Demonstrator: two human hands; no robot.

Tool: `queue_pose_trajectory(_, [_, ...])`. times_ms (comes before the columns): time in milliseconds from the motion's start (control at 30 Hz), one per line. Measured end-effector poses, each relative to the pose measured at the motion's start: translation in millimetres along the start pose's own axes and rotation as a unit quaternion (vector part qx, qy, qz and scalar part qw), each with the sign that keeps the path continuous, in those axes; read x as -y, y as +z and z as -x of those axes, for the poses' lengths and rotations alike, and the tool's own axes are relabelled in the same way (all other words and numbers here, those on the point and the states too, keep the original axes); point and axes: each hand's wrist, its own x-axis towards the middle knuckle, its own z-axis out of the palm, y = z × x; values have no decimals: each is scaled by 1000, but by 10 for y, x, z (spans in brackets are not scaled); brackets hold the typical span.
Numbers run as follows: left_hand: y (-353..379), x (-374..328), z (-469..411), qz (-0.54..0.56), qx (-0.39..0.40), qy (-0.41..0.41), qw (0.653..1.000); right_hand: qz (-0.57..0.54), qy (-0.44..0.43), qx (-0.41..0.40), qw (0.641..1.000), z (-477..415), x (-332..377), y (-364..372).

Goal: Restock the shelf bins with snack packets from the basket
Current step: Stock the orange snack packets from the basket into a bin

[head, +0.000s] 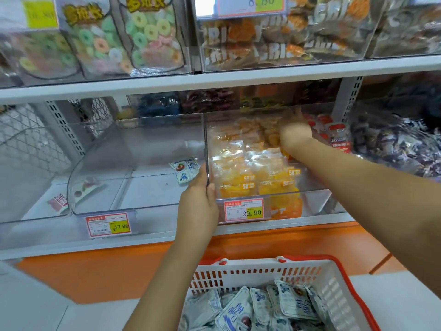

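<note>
A white basket with a red rim stands low in front, holding several pale blue snack packets. One such packet lies alone in the nearly bare clear bin on the left. My left hand grips the left front corner of the neighbouring clear bin, which holds several orange packets. My right hand reaches deep into that bin, fingers down among the orange packets at its back; whether it holds one is hidden.
Price tags hang on the bin fronts. Red-and-white packets and dark purple wrapped sweets fill bins to the right. An upper shelf carries bins of ring candies and crisps. An orange ledge runs below the shelf.
</note>
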Motion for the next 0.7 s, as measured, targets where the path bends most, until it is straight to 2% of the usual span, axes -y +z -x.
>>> queue_pose_trajectory(100, [-10,5,1,-4,1,6,1000,-5,4,-27,1000,-45,-105,109])
queue_pose_trajectory(267, [-15,-16,6,0,-3,9,1000,-16,-46,2,999,-33,-104,182])
queue_pose_trajectory(400, [-34,-29,20,8,-1,14,1000,-134,-5,38,990,17,-141,165])
queue_pose_trajectory(467, [-47,-24,18,24,9,11,1000,-227,15,39,973,177,-174,96])
queue_pose_trajectory(567, [-70,-14,69,63,7,11,998,-388,48,-13,920,553,-245,-53])
queue_pose_trajectory(700, [-58,-17,362,169,-85,7,982,-493,41,-133,859,1181,-311,-255])
